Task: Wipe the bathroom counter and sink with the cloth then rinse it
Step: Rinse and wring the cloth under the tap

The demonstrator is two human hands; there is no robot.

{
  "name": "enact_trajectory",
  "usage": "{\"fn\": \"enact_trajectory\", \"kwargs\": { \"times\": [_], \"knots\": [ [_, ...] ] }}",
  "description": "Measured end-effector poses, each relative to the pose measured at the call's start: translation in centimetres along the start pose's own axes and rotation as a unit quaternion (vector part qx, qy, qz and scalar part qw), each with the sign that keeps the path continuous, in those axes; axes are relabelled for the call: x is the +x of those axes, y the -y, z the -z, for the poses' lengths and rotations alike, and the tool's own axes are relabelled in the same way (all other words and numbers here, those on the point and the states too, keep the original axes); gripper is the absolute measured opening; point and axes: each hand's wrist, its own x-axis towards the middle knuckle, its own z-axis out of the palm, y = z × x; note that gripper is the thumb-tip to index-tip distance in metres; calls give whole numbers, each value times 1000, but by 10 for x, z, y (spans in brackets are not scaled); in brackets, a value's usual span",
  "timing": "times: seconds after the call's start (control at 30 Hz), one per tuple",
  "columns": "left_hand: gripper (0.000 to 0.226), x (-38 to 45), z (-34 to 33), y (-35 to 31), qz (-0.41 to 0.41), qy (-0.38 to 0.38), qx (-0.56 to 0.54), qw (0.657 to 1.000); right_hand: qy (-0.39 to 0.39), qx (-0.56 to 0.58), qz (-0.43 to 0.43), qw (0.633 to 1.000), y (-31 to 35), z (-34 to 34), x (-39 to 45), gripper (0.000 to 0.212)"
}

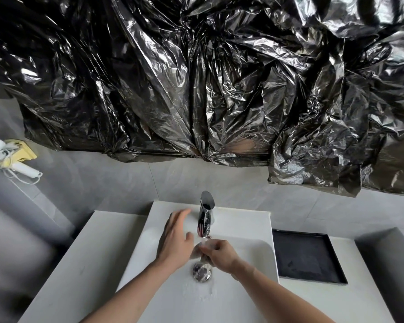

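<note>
A white sink (250, 229) is set in a white counter (79, 264), with a chrome faucet (205, 215) at the back. Water runs from the spout. My right hand (219, 254) grips a small wet, pale cloth (197, 251) bunched under the stream, just above the chrome drain (202, 272). My left hand (176, 238) hovers with fingers spread over the basin's left side, reaching toward the faucet, blurred by motion. Water pools and splashes in the basin below the drain.
Crinkled black plastic sheeting (196, 78) covers the wall above the counter. A black square tray (306, 257) lies on the counter right of the sink. A white hairdryer with cord and a yellow holder (14, 157) hang on the left wall.
</note>
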Motion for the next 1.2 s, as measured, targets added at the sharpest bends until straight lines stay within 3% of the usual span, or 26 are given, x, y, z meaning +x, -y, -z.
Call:
{"fn": "enact_trajectory", "kwargs": {
  "times": [0.1, 0.23, 0.4, 0.47, 0.63, 0.77, 0.9, 0.97, 1.07, 1.13, 1.2],
  "knots": [
    [79, 13, 5, -32, -98, 44, 26, 994, -12, -26, 3, 1000, -2, 6, -6, 31],
    [79, 20, -2, -47, -125, 118, 114, 979, -26, -60, 1, 998, 2, 18, -22, 28],
    [70, 19, 1, -54, -146, 137, 192, 961, -19, -58, 7, 998, 7, 38, -42, 23],
    [67, 14, 3, -56, -152, 131, 182, 963, -18, -78, 11, 997, 11, 43, -51, 32],
    [57, -38, -1, -47, -102, 88, 66, 989, 25, -130, 39, 990, 28, 57, -79, 56],
    [51, -66, -8, -50, 2, 200, -125, 972, 17, -198, 97, 975, 43, 57, -101, 62],
    [27, -71, -2, -61, -3, 183, -111, 977, 13, -259, 136, 956, 57, 63, -115, 63],
    [15, -70, 2, -65, 2, 146, -102, 984, -3, -209, 143, 967, 54, 69, -120, 64],
    [9, -67, 10, -71, -5, 99, -171, 980, -36, -41, 127, 990, 44, 76, -129, 70],
    [13, -67, 15, -80, 14, 108, -269, 957, -41, 48, 112, 992, 37, 76, -133, 58],
    [16, -66, 22, -92, 75, 133, -387, 909, -12, 75, 110, 991, 36, 68, -143, 44]
  ]
}}
